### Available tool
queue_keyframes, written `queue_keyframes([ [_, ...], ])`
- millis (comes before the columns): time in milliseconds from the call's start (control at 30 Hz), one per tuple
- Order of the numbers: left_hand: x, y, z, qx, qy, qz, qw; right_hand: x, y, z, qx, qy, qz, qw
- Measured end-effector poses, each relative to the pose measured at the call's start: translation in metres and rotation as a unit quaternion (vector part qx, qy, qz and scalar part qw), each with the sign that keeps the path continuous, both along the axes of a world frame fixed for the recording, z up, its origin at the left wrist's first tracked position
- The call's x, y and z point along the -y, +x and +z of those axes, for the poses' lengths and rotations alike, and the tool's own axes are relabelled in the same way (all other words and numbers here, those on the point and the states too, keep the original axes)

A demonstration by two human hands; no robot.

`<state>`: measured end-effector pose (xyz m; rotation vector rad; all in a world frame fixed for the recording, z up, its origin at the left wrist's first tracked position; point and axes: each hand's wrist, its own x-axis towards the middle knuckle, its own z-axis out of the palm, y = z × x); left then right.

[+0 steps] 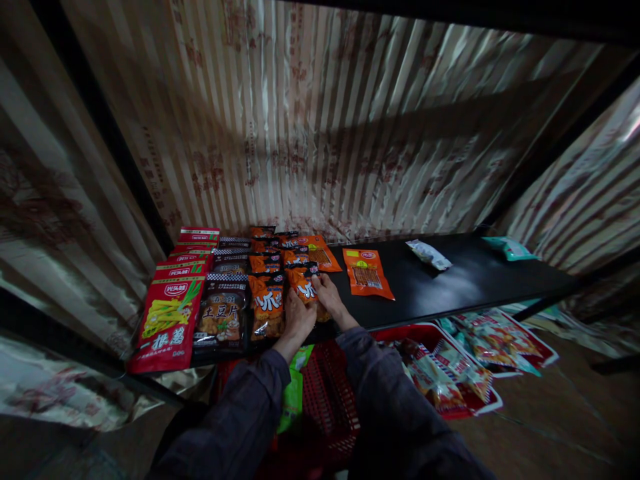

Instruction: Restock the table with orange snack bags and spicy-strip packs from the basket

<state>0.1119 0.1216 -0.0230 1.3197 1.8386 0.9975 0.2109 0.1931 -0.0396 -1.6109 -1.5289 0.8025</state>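
Observation:
Both my hands are on an orange-and-black snack bag (pixel 303 281) at the front of the black shelf (pixel 400 303). My left hand (pixel 300 319) holds its lower left side, and my right hand (pixel 331 298) grips its right edge. Just left of it lies a matching orange bag (pixel 267 303). Similar orange bags (pixel 295 255) are lined up behind. Further left come dark potato-chip bags (pixel 223 310) and, at the shelf's left end, overlapping red bags (pixel 167 320). An orange packet (pixel 369 273) lies flat to the right of my hands.
A white packet (pixel 430 255) and a teal packet (pixel 510 249) lie farther right on the shelf. Below are a red basket (pixel 330 393) with a green packet (pixel 291 400) and red trays (pixel 463 410) of snack bags. Black posts (pixel 100 127) and striped curtains surround the shelf.

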Motion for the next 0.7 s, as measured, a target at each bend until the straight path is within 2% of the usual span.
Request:
queue_keyframes([
  [233,-0.0054,0.0029,-0.0069,0.004,0.007,0.0,1.0,-0.0022,-0.0009,-0.0035,-0.003,0.012,-0.022,1.0],
  [533,-0.0025,0.0032,-0.005,0.037,-0.024,0.001,0.999,-0.0006,-0.0032,-0.0052,-0.011,0.007,-0.006,1.0],
  [700,-0.0031,0.0032,-0.0085,0.045,0.003,0.011,0.999,0.0024,-0.0048,-0.0034,0.015,-0.001,0.0,1.0],
])
